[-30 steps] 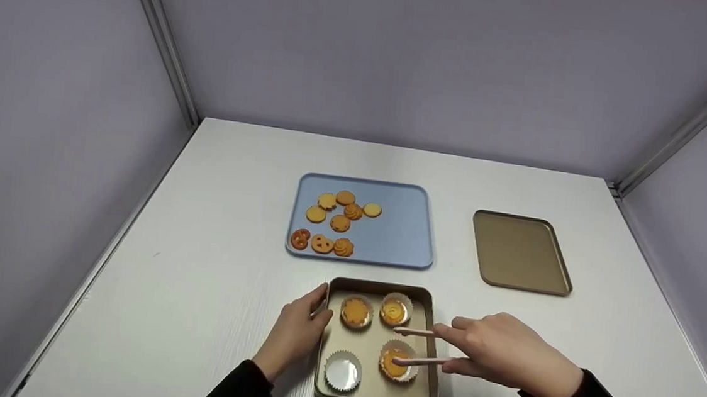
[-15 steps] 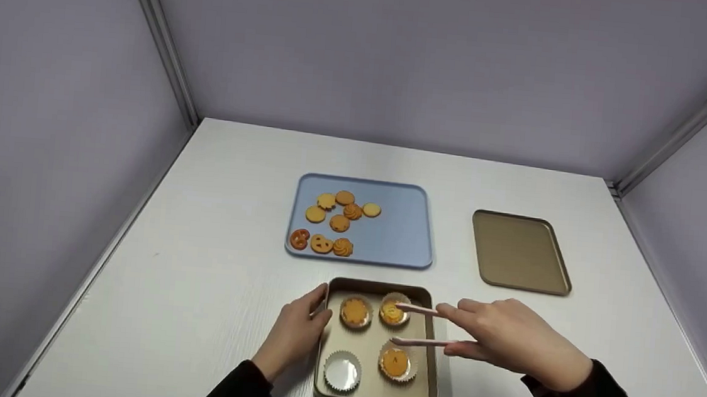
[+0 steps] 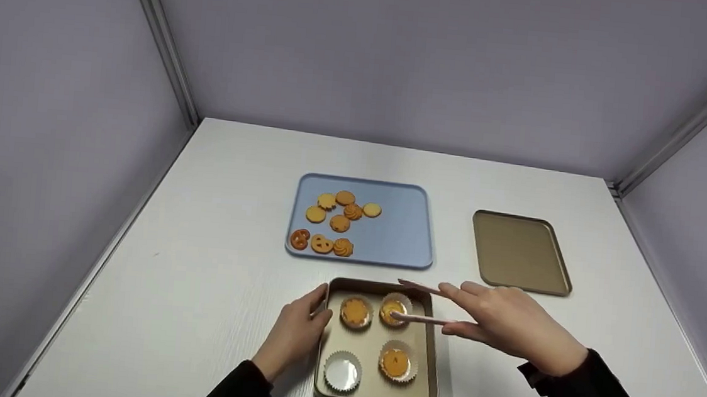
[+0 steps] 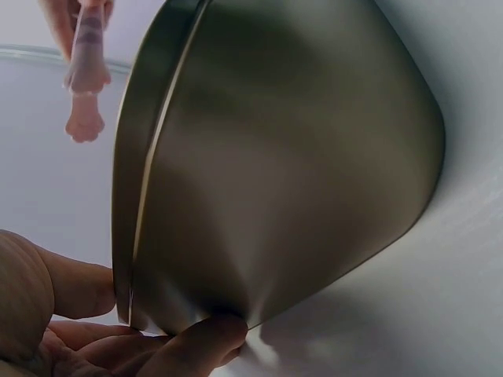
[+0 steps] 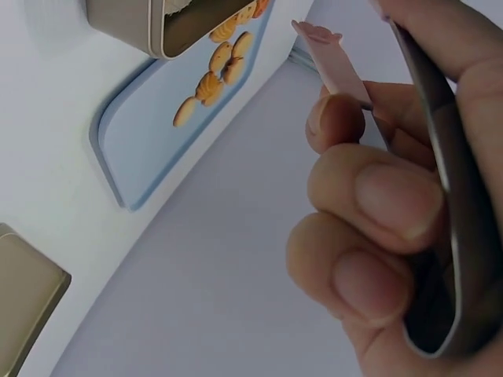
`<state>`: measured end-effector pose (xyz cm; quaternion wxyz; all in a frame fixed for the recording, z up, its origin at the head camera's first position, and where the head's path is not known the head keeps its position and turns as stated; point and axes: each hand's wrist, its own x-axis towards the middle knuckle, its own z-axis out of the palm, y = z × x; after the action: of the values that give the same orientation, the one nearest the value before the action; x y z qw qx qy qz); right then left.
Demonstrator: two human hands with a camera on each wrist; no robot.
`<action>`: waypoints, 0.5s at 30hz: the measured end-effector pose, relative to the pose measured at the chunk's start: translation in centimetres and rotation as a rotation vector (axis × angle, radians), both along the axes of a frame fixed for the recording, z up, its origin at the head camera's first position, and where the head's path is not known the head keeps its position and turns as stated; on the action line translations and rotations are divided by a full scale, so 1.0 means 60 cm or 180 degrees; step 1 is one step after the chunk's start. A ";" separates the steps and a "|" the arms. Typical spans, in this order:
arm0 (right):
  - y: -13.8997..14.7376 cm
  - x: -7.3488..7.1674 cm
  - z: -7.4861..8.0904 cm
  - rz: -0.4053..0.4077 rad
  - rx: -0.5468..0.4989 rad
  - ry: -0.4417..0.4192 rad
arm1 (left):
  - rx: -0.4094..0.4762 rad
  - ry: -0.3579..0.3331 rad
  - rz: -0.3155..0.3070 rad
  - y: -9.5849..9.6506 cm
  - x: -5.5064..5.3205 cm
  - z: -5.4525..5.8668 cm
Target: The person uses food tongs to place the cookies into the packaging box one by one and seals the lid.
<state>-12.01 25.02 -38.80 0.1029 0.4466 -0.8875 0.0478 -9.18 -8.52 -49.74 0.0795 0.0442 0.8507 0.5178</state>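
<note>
My left hand [image 3: 297, 331] grips the left wall of a deep gold baking tin [image 3: 369, 396]; the left wrist view shows thumb and fingers at its edge. Inside the tin stand several paper baking cups. Three hold cookies: a flower-edged cookie [image 3: 354, 312], a cookie at the back right, and a round cookie [image 3: 395, 362] at the front right. The front-left paper cup [image 3: 342, 372] has none. My right hand [image 3: 507, 324] holds pink paw-tipped tongs [image 5: 334, 67] with spread arms over the tin's back right. No cookie is between the tips.
Behind the tin lies a blue tray [image 3: 398, 227] with several cookies, including a pretzel [image 3: 300, 239] and a swirl cookie [image 3: 343, 247] on its left half. A flat gold lid or tray [image 3: 521, 253] lies at the right. Grey walls [image 3: 402, 63] enclose the white table.
The right hand and tongs have moved away from the front-right cup toward the back of the tin, their arms spreading wider. The left hand and tin have stayed put.
</note>
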 end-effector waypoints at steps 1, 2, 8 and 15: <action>0.000 -0.002 0.000 -0.0033 -0.0006 -0.0017 | -0.0001 0.0001 0.0002 0.000 0.000 0.000; -0.001 -0.004 0.000 -0.0068 -0.0011 -0.0032 | -0.0003 0.0000 0.0000 0.000 0.000 0.000; -0.007 -0.015 -0.001 -0.0268 -0.0018 -0.0053 | -0.0006 0.0032 0.0000 -0.001 0.002 0.001; -0.023 -0.037 -0.004 -0.0411 -0.0012 0.0004 | 0.0006 0.0042 -0.0043 -0.001 0.001 -0.001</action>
<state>-14.23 23.63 -39.02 0.1072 0.3883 -0.9143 0.0425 -9.11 -8.60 -49.80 0.0773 0.0534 0.8503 0.5178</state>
